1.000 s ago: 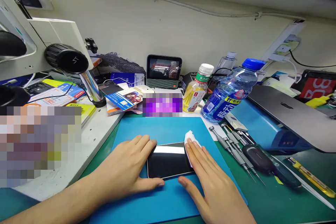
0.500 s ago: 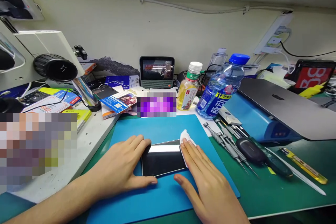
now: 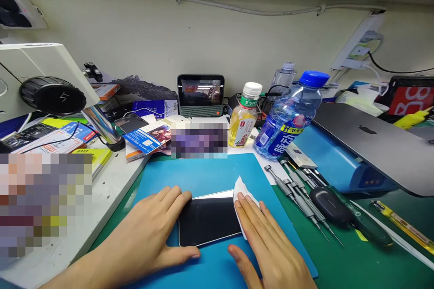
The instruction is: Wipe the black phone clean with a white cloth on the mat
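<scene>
— Where's the phone (image 3: 209, 220)?
— Flat on the blue mat (image 3: 206, 171), screen up. My left hand (image 3: 152, 235) lies open against its left edge, bracing it, gripping nothing.
— And the right?
— My right hand (image 3: 267, 244) presses a white wipe (image 3: 241, 188) flat onto the phone's right end, fingers extended.

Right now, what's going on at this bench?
A person has a dark phone lying flat, screen up, on a blue mat. The left hand lies flat against the phone's left edge, steadying it. The right hand presses a white wipe onto the phone's right end. Screwdrivers lie to the right on the green bench, with two bottles behind the mat.
</scene>
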Tool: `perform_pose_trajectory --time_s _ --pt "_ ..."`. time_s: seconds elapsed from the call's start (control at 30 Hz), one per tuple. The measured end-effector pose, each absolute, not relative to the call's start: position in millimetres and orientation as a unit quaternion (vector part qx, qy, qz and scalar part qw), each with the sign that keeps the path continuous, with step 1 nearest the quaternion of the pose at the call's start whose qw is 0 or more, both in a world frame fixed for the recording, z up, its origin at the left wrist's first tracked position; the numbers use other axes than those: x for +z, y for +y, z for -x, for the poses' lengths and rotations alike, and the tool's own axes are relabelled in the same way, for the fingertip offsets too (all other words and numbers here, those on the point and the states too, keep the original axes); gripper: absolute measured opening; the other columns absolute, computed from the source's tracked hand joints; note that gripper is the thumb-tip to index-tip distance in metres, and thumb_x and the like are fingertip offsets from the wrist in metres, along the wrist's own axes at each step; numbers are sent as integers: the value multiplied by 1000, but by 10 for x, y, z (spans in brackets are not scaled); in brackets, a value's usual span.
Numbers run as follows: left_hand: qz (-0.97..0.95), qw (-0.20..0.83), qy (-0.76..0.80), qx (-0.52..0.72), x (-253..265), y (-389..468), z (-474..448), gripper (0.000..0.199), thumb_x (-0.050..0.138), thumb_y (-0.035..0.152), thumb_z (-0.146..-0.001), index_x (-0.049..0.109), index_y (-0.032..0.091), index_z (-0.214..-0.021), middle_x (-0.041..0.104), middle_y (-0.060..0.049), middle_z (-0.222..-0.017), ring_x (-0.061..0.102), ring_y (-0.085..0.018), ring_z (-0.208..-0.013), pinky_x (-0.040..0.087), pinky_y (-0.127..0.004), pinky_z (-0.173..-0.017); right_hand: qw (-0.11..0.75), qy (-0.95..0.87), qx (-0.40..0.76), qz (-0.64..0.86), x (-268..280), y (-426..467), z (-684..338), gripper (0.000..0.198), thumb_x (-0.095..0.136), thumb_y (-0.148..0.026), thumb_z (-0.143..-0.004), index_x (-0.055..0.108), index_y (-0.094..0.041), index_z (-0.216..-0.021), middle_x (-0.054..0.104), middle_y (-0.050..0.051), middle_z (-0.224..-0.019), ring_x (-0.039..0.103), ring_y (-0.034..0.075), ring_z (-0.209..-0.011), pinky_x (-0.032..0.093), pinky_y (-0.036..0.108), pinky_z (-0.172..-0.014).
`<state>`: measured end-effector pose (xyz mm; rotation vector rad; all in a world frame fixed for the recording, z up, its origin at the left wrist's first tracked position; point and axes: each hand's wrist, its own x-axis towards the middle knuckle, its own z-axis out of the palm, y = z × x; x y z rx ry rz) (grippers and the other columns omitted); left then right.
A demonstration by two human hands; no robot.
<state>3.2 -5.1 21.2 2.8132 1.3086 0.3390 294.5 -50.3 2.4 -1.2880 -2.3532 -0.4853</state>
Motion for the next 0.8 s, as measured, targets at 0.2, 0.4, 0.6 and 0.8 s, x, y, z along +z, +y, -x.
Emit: perform_pose_trajectory --time_s 0.2,0.4,0.6,0.8 --pt "-901 -13 417 117 235 -58 -33 76 41 85 -103 46 18 -139 69 -12 -119 74 -33 -101 58 -44 -78 196 -848 -192 453 29 -492 -2951 69 49 -44 -111 39 -2 -166 52 12 -164 52 30 -152 46 41 -126" --pt "-903 14 419 99 250 -41 -20 75 45 84 -102 48 18 -139 70 -13 -119 73 -34 -104 59 -43 -78 201 -855 -164 449 -16 -486 -2983 72 47 -43 -111 29 -4 -170 51 12 -165 52 30 -152 47 41 -125" --pt "-904 13 417 95 258 -41 -18 75 47 82 -103 48 17 -141 71 -14 -120 74 -36 -105 59 -45 -80 220 -852 -139 454 -34 -472 -2956 74 46 -41 -111 21 -8 -173 51 11 -164 49 31 -154 49 43 -125" --pt "-903 34 420 84 294 -42 -20 74 48 81 -103 48 17 -139 70 -11 -115 73 -34 -100 58 -45 -76 215 -851 -131 462 50 -499 -2910 72 48 -41 -112 27 -9 -172 49 10 -166 48 30 -155 48 42 -125"
